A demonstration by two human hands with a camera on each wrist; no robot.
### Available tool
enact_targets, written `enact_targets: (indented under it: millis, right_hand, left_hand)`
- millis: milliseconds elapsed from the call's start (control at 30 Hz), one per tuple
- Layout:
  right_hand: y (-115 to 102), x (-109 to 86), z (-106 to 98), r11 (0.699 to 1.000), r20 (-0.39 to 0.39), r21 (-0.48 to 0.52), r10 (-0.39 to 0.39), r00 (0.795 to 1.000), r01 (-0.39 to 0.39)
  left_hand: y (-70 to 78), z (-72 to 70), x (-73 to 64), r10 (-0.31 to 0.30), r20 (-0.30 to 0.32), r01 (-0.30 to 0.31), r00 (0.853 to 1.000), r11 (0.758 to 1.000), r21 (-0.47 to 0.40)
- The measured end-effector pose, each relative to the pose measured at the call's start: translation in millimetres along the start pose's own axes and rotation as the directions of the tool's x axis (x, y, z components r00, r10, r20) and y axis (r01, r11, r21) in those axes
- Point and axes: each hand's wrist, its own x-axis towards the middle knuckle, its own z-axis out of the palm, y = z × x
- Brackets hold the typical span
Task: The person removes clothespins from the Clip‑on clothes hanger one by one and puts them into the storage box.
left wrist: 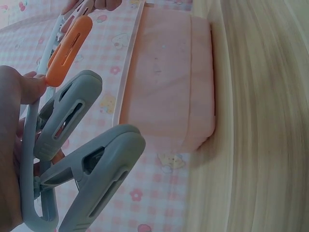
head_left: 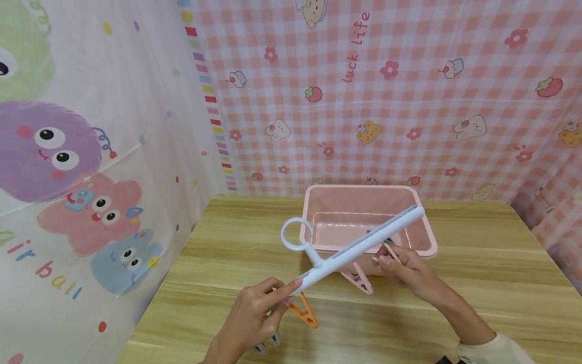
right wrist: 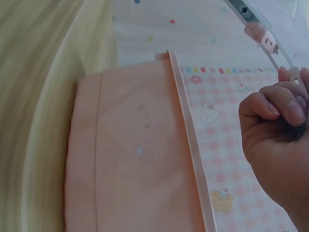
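Observation:
A light blue clip hanger (head_left: pixel 364 246) with a ring hook (head_left: pixel 283 233) slants up to the right above the table. My left hand (head_left: pixel 259 308) grips its lower left end, thumb and fingers around the bar. Close to that hand hang an orange clip (head_left: pixel 309 314) and two grey clips (left wrist: pixel 70 116), which show large in the left wrist view. Farther along the bar hangs a pink clip (head_left: pixel 359 280). Near the hanger's right half, my right hand (head_left: pixel 409 268) pinches a pale clip (head_left: pixel 392 253) just under the bar; its fingers hide part of it.
Behind the hanger, a pink plastic bin (head_left: pixel 364 189) stands on the wood-grain table (head_left: pixel 236 237), with something small and dark green inside. Patterned cloths (head_left: pixel 282 167) hang at the back and sides. A dark object (head_left: pixel 445 360) shows at the bottom edge by the right sleeve.

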Motion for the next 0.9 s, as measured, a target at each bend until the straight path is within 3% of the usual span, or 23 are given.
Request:
enact_targets:
  millis: [167,433,733,900]
  right_hand:
    - [3.5,-0.2,2.0,0.988,0.047,0.152,0.026,0.999,-0.032]
    - [1.7,1.1,0.0,0.974,0.088,0.227,-0.003,0.996,-0.017]
    - [0.2,-0.6,-0.6,0.982,0.064,0.186,0.02,0.998,-0.031]
    - [-0.6,-0.8,-1.1,0.998,0.03,0.062,0.016,0.999,-0.018]
  left_hand:
    - [0.2,-0.2,-0.5,-0.004,0.004,0.004,1.0,1.0,-0.006]
    - [0.1,-0.8,0.8,-0.01,0.01,0.011,1.0,1.0,-0.007]
    - [1.2,-1.0,1.9,-0.006,0.013,0.006,1.0,1.0,-0.001]
    - [1.6,-1.1,2.2,-0.01,0.015,0.01,1.0,1.0,0.006]
